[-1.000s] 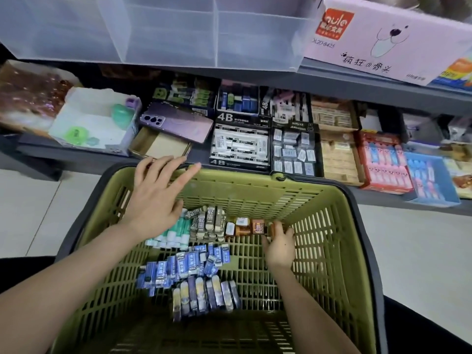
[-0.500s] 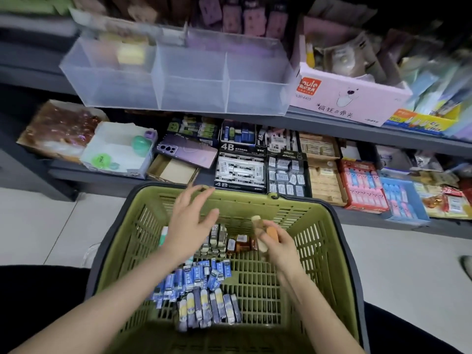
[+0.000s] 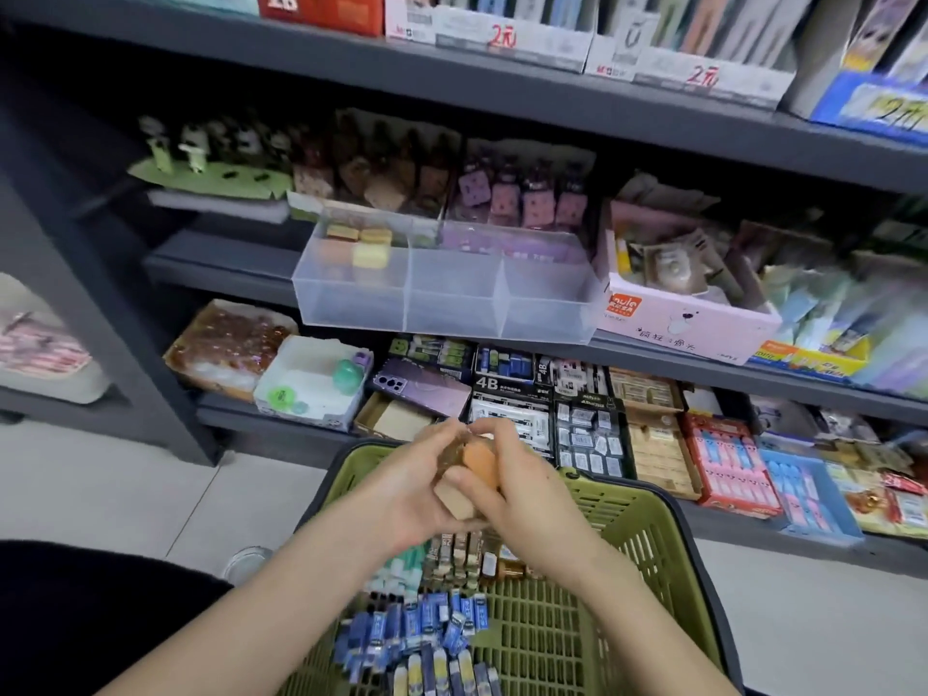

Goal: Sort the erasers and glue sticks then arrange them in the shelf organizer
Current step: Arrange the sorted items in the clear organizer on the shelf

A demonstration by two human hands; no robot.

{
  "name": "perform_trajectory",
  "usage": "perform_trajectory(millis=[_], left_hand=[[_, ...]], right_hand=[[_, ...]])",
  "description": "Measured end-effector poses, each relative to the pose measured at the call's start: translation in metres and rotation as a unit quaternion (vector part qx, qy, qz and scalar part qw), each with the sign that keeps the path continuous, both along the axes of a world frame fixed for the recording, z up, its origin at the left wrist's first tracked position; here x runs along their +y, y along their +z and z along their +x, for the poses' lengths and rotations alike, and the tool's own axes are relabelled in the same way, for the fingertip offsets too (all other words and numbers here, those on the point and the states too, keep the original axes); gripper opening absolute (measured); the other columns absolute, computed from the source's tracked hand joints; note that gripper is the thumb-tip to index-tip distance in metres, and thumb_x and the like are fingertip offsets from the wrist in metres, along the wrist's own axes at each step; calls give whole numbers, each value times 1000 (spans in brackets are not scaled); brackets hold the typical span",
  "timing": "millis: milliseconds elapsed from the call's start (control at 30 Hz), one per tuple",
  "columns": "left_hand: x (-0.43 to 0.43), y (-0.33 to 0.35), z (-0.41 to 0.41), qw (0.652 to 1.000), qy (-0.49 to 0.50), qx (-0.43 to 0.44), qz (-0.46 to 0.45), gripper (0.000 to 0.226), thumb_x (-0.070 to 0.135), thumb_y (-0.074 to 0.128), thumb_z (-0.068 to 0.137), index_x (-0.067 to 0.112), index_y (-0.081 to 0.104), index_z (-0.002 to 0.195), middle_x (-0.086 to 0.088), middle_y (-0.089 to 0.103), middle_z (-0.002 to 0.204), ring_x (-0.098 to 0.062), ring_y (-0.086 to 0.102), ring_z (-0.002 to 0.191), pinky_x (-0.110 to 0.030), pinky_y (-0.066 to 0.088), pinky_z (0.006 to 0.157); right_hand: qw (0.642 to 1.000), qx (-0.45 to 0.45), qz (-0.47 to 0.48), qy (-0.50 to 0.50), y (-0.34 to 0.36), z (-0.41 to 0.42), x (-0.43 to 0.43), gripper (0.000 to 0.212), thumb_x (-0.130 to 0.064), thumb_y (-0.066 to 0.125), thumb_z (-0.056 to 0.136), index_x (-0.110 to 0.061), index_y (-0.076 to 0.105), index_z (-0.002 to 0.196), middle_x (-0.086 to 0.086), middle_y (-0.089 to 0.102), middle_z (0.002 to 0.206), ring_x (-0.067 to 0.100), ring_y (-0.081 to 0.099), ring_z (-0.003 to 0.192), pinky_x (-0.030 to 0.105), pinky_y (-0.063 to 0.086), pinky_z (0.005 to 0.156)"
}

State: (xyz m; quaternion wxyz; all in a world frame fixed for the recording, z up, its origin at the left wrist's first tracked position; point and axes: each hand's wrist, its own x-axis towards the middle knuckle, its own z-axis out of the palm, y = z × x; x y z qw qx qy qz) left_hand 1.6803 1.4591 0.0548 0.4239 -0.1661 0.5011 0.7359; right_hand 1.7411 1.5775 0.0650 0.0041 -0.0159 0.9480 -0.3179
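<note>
Two small erasers (image 3: 477, 469), one orange and one beige, held just above the far rim of the green basket (image 3: 648, 499). Left hand (image 3: 407, 494) and right hand (image 3: 525, 497) both on them, fingers (image 3: 432, 439) curled round and gripping. In the basket: blue-wrapped pieces (image 3: 427, 620) near side, green-white sticks (image 3: 401, 570) further in. Clear shelf organizer (image 3: 452, 303) above and beyond the basket, with yellow blocks (image 3: 370, 253) in its left compartment.

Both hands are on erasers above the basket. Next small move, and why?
Probably lift the erasers into the left compartment of the clear organizer: left hand and right hand grip them, and similar yellow and orange blocks lie there.
</note>
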Motion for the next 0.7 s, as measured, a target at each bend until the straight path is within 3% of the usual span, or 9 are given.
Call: perform_trajectory(millis=[133,200,333,400,467,600,700], left_hand=[[-12,24,-14,1000,5,5,-5,30,37,49,97,17,59,116,-13,70,87,-24,69,66,-38,56,55],[-20,35,-24,997,24,60,-31,25,39,51,96,19,58,109,-12,69,78,-23,67,58,-34,54,51],[-49,56,-57,977,73,181,-83,25,46,51,93,24,56,103,-5,63,57,-19,62,47,-28,50,44],[-64,68,-75,969,96,207,-92,29,47,51,93,22,56,107,-7,64,60,-20,62,47,-28,50,43],[-76,79,-93,966,124,206,-94,32,48,50,93,19,57,104,-8,65,62,-19,62,45,-28,49,41],[-86,96,-124,964,149,204,-82,36,49,49,94,14,55,97,-6,63,53,-19,61,43,-28,49,40],[-89,103,-145,965,151,204,-73,36,47,49,94,11,54,97,-8,62,56,-19,60,43,-28,49,40]], right_hand=[[998,54,-40,-13,28,-14,-11,29,-53,45,90,-29,38,105,-12,56,88,6,54,79,24,41,67],[990,111,-88,-20,42,-27,-13,25,-53,46,88,-31,48,101,-14,57,86,0,54,79,18,40,67],[971,169,-148,-76,64,-66,-10,18,-35,67,83,-21,69,93,-1,63,86,8,55,80,18,42,73],[967,150,-172,-113,71,-88,-8,21,-31,68,84,-20,69,101,-2,64,82,11,55,73,16,42,66],[963,121,-205,-127,75,-111,-7,28,-26,65,87,-21,64,115,-1,60,78,16,58,62,25,45,62],[957,96,-248,-118,81,-157,-6,27,-9,58,89,-26,63,110,5,62,79,9,59,46,29,53,56],[953,67,-271,-119,84,-190,-8,34,2,55,86,-17,63,113,3,62,77,7,57,46,25,53,52]])
